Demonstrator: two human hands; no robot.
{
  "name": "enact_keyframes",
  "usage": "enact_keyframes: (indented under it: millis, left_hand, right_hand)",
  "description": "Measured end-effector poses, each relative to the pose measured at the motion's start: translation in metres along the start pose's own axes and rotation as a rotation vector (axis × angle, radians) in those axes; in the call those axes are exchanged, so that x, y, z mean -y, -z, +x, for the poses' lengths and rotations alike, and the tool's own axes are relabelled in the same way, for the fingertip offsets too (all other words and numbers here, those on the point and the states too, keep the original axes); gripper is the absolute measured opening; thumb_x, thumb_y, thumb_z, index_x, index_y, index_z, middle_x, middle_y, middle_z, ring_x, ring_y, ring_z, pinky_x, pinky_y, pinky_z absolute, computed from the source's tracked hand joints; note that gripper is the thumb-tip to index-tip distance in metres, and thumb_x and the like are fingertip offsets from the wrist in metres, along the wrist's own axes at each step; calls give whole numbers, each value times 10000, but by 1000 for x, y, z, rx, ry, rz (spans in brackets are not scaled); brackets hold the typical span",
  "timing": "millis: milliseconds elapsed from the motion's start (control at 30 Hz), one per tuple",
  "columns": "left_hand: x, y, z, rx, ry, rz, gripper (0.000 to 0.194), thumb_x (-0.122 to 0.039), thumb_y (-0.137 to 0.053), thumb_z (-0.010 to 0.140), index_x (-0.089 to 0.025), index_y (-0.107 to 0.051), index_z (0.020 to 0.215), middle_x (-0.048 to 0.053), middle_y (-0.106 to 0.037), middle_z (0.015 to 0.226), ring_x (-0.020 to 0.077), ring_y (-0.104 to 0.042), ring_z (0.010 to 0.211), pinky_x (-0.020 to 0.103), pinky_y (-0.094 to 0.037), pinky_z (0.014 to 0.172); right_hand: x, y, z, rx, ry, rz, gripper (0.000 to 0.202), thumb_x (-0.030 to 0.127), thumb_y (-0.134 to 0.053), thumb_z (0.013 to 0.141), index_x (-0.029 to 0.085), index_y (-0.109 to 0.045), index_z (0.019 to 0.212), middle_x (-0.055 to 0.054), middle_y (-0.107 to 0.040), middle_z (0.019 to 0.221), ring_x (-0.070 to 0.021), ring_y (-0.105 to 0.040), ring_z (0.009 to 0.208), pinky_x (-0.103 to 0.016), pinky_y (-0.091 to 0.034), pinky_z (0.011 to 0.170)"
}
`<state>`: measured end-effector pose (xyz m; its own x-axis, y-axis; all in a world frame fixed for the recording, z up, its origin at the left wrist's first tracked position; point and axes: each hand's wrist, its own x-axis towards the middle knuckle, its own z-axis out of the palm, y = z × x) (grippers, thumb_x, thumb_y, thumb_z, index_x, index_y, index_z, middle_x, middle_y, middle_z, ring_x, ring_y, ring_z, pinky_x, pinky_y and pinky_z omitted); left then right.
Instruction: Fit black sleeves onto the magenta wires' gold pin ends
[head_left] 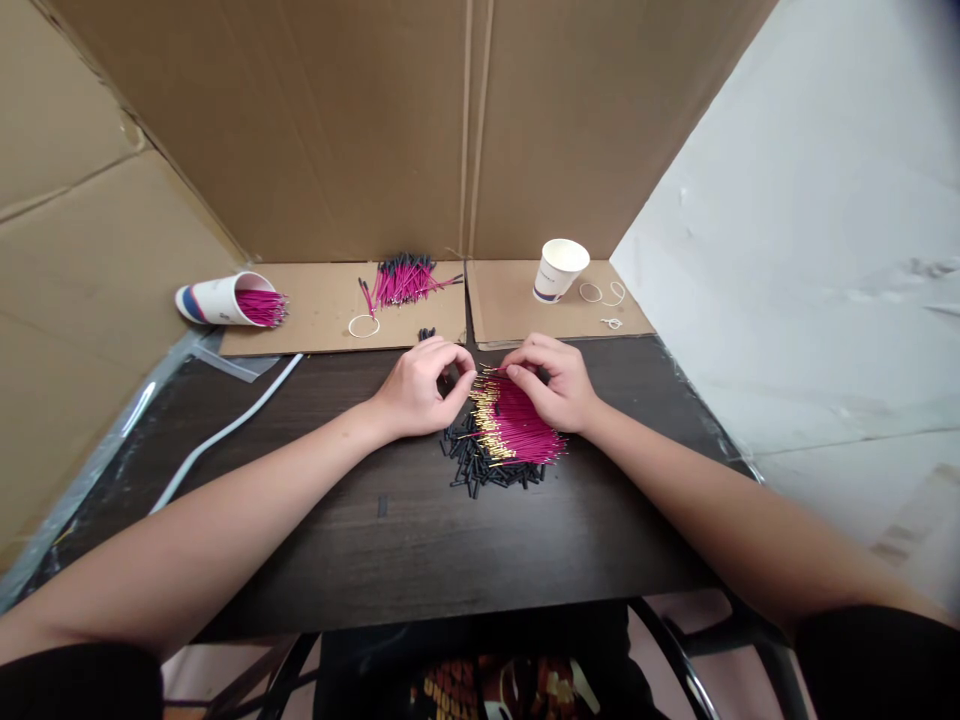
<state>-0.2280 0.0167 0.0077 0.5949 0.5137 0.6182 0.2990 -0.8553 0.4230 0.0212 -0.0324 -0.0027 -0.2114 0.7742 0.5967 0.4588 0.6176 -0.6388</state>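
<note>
- We see the worktop (300, 540) beneath the wires (529, 425), a magenta pile with gold ends.
- Our left hand (427, 388) is just left of the wires' far end, thumb and forefinger pinched together; we cannot tell what they hold.
- Our right hand (553, 385) is over the wires' far right edge, fingers nearly closed on one wire.
- Beyond the wires, one cup (206, 302) lies tipped leftward, another (553, 283) stands rightward.
- Black tubes (480, 472) lie around the wires' left and near edges.

Lettering on cup (553, 281), garment (454, 690) — illegible
</note>
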Motion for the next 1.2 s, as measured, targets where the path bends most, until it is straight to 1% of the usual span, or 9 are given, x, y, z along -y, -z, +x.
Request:
enact_keyframes:
  millis: [167,300,533,733,867,933,1100,1200]
  left_hand:
    - [-1,0,0,15,40,-2,84,-226,-648,1009,-182,-676,944,39,-683,814,180,-603,743,342,-528,739]
    - [-1,1,-1,27,28,-14,69,-208,-654,1002,-179,-673,943,37,-685,825,176,-604,744,339,-527,748]
    - [-3,1,0,49,22,-14,91,-209,-643,1004,-176,-670,923,36,-694,829,172,-606,744,343,-533,773]
    - [-3,1,0,68,31,-11,90,-214,-639,996,-178,-673,920,44,-716,843,179,-619,758,352,-542,779]
    - [-3,0,0,76,38,-34,85,-212,-644,987,-173,-687,926,45,-719,845,174,-621,759,333,-540,751]
    - [-4,-1,-1,67,62,-49,88,-222,-653,984,-171,-702,932,42,-714,838,166,-616,742,320,-534,725]
    - [-8,-2,-1,47,172,-106,126,-269,-694,990,-166,-754,953,33,-709,800,147,-612,697,299,-524,686]
    - [-8,-4,-1,37,201,-150,131,-278,-717,988,-163,-775,964,33,-727,801,144,-626,699,292,-523,676]
  right_hand:
    - [1,0,0,-1,-16,-8,173,259,-652,1049,223,-790,953,-19,-623,803,-173,-569,692,-356,-478,682]
    - [1,-1,0,-8,-10,-17,172,260,-652,1045,222,-794,955,-25,-626,804,-175,-568,692,-356,-476,676]
    - [3,-2,1,-36,46,-66,126,221,-689,1003,218,-802,947,-16,-593,796,-163,-553,679,-346,-470,660]
    - [5,-2,1,-35,74,-84,116,212,-709,984,233,-822,978,-26,-626,832,-175,-593,707,-354,-493,660]
    - [5,-3,0,-32,90,-62,121,202,-712,979,235,-828,989,-32,-635,841,-181,-610,720,-360,-504,660]
    - [5,-3,0,-32,80,-61,122,207,-710,982,242,-827,991,-32,-637,842,-184,-612,724,-362,-508,661]
    - [6,-4,0,-30,68,-43,115,217,-718,984,241,-830,989,-32,-639,835,-182,-606,709,-359,-504,647]
    - [6,-4,0,-26,66,-38,117,214,-717,989,237,-832,995,-33,-639,838,-178,-600,706,-355,-502,648]
